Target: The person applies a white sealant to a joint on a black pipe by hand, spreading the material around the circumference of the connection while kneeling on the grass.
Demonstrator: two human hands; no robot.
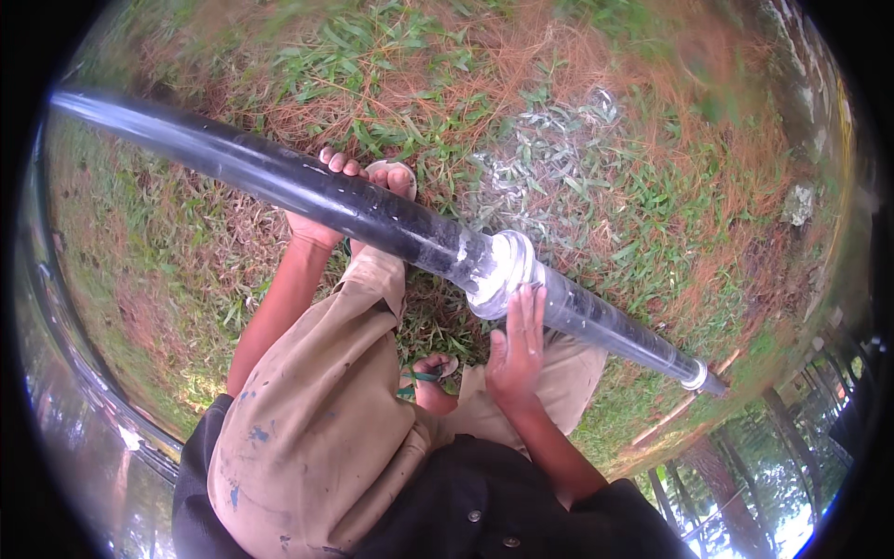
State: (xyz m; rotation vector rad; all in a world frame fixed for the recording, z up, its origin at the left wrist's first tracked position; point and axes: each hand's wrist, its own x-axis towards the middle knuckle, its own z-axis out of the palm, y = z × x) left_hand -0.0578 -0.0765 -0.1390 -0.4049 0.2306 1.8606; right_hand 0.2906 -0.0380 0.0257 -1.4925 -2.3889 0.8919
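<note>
A long, shiny black metal pole slants across my lap from the far left to the lower right. Beneath it, my left hand grips the pole, with fingertips curling over its far side. A white-dusted collar rings the pole where it narrows. Just right of that collar, my right hand lies with straight fingers flat against the thinner section, not wrapped around it. Another whitish ring sits near the pole's thin right end.
Grass with brown pine needles surrounds me. A patch of whitened grass lies beyond the collar. My paint-spotted beige trousers are under the pole. Tree trunks stand at lower right; a dark curved edge runs along the left.
</note>
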